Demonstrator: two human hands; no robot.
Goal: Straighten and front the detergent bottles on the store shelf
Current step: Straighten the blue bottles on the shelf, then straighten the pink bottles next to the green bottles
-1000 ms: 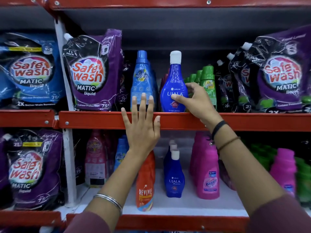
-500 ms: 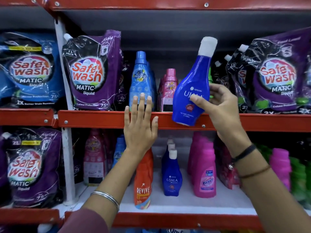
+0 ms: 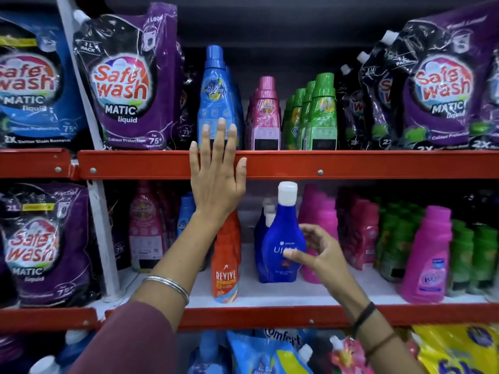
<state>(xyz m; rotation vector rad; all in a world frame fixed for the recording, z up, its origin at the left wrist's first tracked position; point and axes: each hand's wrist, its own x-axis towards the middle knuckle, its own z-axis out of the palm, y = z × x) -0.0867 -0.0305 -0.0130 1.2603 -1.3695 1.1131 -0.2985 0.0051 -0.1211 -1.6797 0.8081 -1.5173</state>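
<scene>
The blue Ujala bottle (image 3: 283,238) stands upright on the middle shelf (image 3: 337,292), at the front of a row of like bottles, between the orange Revive bottle (image 3: 226,265) and the pink bottles (image 3: 321,220). The right hand (image 3: 321,255) curls around it, fingers (image 3: 294,254) spread loose; whether they touch it is unclear. The left hand (image 3: 216,179) lies flat, fingers released, against the upper shelf's red edge (image 3: 351,164).

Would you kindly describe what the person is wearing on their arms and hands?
The left hand is bare of rings; its wrist carries a thin silver bangle above a maroon sleeve. The right hand is also ringless, with a black band and a thin brown cord on the wrist.
</scene>
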